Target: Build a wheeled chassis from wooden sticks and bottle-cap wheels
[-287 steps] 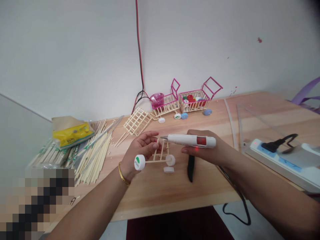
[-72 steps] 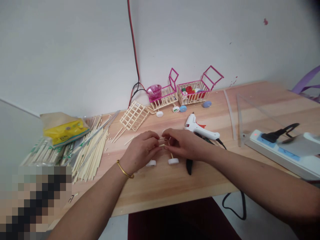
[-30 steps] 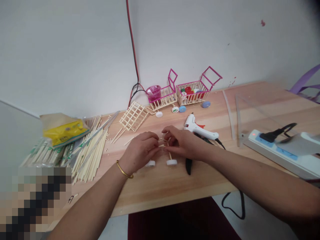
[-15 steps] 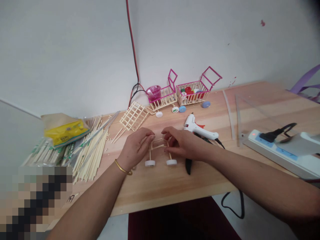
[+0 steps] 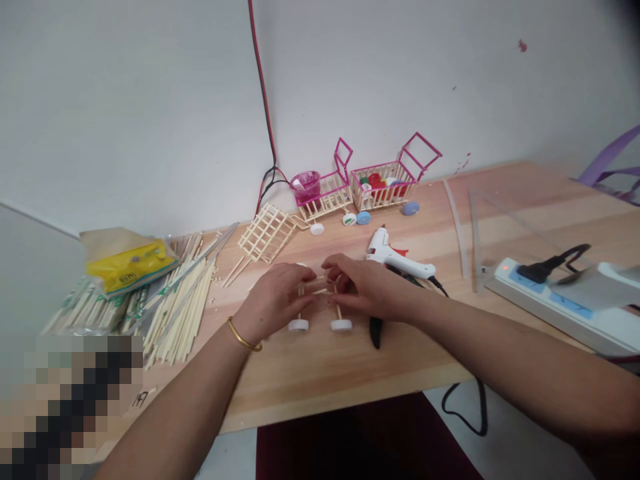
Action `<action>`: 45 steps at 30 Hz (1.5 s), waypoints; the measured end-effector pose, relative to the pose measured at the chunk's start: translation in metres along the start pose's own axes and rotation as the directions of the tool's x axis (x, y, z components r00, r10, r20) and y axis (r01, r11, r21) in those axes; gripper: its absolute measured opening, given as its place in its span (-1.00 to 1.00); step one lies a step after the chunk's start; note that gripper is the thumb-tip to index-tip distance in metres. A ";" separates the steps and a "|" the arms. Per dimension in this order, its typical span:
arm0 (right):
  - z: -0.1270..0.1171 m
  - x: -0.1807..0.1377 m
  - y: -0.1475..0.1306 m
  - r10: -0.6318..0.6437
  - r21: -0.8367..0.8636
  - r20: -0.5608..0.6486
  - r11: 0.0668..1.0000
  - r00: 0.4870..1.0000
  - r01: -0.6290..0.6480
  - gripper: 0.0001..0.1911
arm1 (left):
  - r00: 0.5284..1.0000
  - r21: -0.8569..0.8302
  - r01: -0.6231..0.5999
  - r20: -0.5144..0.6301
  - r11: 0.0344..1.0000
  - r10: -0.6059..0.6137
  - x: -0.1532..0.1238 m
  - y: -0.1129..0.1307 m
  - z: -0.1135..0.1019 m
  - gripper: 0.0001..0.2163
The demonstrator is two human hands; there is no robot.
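Note:
A small wheeled frame of pale wooden sticks (image 5: 320, 291) stands on the table between my hands, with white bottle caps as wheels, such as the near left cap (image 5: 299, 326) and the near right cap (image 5: 342, 325). Thumb and fingers of my left hand (image 5: 273, 293) close round the frame's left stick. My right hand (image 5: 373, 287) has its curled fingers on the right side of the frame. Both hands partly hide the joints and the far end. Just beyond my right hand lies a white glue gun (image 5: 395, 259) with an orange trigger.
Two pink-rimmed stick carts (image 5: 327, 200) (image 5: 385, 183) stand by the wall, one holding coloured caps. A stick lattice (image 5: 269, 233) leans nearby. Left lie loose sticks (image 5: 187, 313) and a yellow packet (image 5: 130, 267). At right are a power strip (image 5: 530, 293) and a clear set square (image 5: 475, 240).
My left hand has moved slightly right and closed further over the left stick, its thumb now reaching across it. The right hand stays nearly in place on the frame.

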State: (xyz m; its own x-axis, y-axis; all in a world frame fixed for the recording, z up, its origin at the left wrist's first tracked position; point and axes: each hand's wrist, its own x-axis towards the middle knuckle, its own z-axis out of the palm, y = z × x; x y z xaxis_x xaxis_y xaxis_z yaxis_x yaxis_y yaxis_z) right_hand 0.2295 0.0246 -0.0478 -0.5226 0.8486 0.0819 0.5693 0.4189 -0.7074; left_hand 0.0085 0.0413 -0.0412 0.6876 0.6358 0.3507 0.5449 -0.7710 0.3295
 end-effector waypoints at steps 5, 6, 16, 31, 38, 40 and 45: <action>0.000 0.000 -0.001 0.004 -0.014 0.003 1.000 1.000 -0.004 -0.54 | 1.000 0.033 -0.029 0.008 0.999 0.029 0.000 -0.001 -0.001 -0.81; 0.000 0.000 -0.001 0.001 -0.020 0.006 1.000 1.000 -0.001 -0.54 | 0.999 0.041 -0.034 0.013 0.999 0.034 0.000 -0.001 -0.001 -0.81; -0.001 -0.001 -0.002 -0.020 -0.043 0.022 0.999 1.000 0.021 -0.55 | 0.996 0.089 -0.066 0.066 0.994 0.060 0.002 0.004 -0.007 -0.84; -0.003 -0.001 -0.003 -0.043 -0.067 0.030 0.997 0.999 0.045 -0.57 | 0.995 0.089 -0.040 0.091 0.995 0.032 0.002 0.007 -0.008 -0.84; -0.003 -0.001 -0.003 -0.034 -0.071 0.041 0.997 0.999 0.037 -0.58 | 0.994 0.077 -0.032 0.106 0.997 0.024 0.002 0.006 -0.007 -0.83; -0.003 -0.001 -0.003 -0.037 -0.070 0.042 0.997 0.998 0.040 -0.59 | 0.993 0.076 -0.031 0.113 0.997 0.022 0.002 0.006 -0.007 -0.84; -0.003 -0.001 -0.003 -0.043 -0.079 0.042 0.996 0.998 0.046 -0.58 | 0.993 0.075 -0.028 0.113 0.997 0.019 0.002 0.007 -0.008 -0.85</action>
State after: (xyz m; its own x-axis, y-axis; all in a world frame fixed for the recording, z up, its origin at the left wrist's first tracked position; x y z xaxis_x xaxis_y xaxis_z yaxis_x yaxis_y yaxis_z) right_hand 0.2303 0.0235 -0.0442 -0.5727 0.8156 0.0830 0.5929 0.4820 -0.6450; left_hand 0.0101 0.0377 -0.0316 0.7477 0.6130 0.2554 0.5602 -0.7888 0.2529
